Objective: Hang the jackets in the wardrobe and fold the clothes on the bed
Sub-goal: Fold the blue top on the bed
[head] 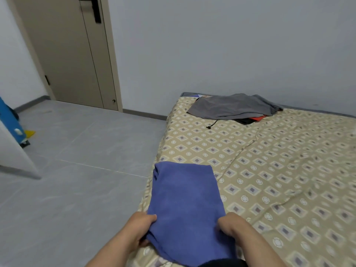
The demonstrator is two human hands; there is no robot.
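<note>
At the lower centre of the frame, on the near corner of the bed [289,170]: a blue cloth [185,199], folded into a rough rectangle and lying flat on the patterned sheet. Held from both sides. Left hand [139,228] curled round the left edge, thumb on top. Right hand [231,226] clamped on the right edge, fingers dug into the fabric (tips hidden underneath). Gripped one side each, most likely to keep the layers square for smoothing or one more fold. Kept at the bed's edge, probably for easy reach.

Thick and soft in look, with a towel-like nap. Plain blue-violet, no print. Far edge fairly straight, far-left corner a little bunched, near end drooping toward the bottom of the frame.

Toward the upper right, at the far end of the bed against the wall: a grey garment [231,107] spread loosely over black and orange pieces [257,118], a black drawstring [212,124] trailing onto the sheet. Unfolded, seemingly waiting their turn, and well apart from the blue cloth.

In the upper left, a closed beige door [63,54]. No jacket recognisable anywhere.
</note>
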